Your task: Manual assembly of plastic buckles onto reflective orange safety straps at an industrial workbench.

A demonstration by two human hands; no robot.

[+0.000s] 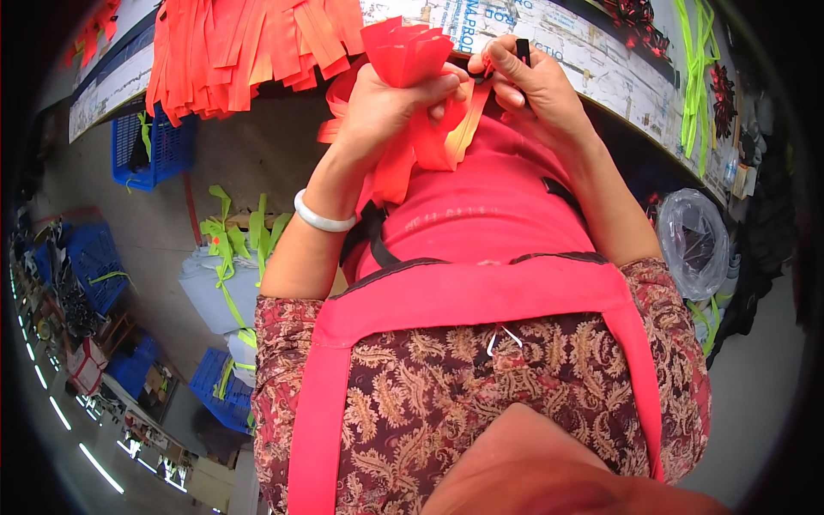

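Note:
My left hand point(399, 103) is wrapped round a bundle of bright orange-red strips point(410, 51). Their folded upper part fans out above the fist, and long loops hang down over the red apron point(481, 193). Close by on the right, my right hand point(536, 90) has thumb and fingers pinched on a small black-and-red piece, mostly hidden by the fingertips. A short black strip point(523, 51) stands up by its fingers. Both hands are at the table's near edge, a little apart.
More orange strips point(249, 51) hang over the edge of the white, printed table point(584, 64) on the left. Yellow-green strips point(695, 86) and dark red-black pieces point(639, 30) lie to the right. Blue crates point(154, 150) and stacked grey-blue cloth point(210, 287) stand left; a clear plastic bag point(693, 245) is right.

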